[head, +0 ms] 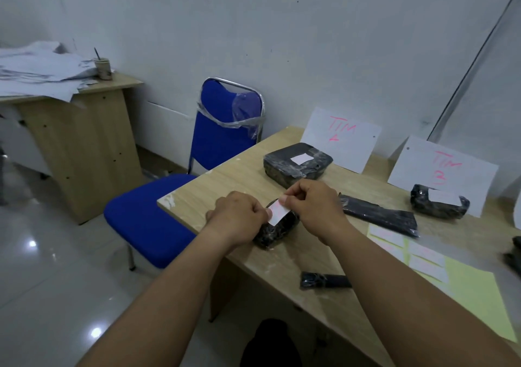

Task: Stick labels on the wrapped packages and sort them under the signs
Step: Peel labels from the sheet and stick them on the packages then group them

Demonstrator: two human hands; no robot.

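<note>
- Both forearms reach in from the bottom edge across the front of the wooden table (282, 259).
- Between them, near the front edge, lies a small black bundle (324, 280); to its right a yellow backing sheet (476, 304) carries white stickers.
- Left hand (239, 214): fingers curled in, pinching the lower end of a white label (279, 211).
- Right hand (313, 204): thumb and forefinger pinch the label's upper end, the other fingers folded.
- That label is stretched just over a black wrapped package (275, 231) lying on the table under both hands; whether it has stuck, I cannot tell.
- Just right of the right hand lies a long flat package (380, 214).
- Farther back, a labelled package (438, 207) sits before the right sign (442, 166), and a larger labelled package (296, 165) before the left sign (342, 138); both signs bear pink writing.
- Beyond the table's left end stands a blue chair (222, 130); far left, a second desk (84, 130) holds loose papers.
</note>
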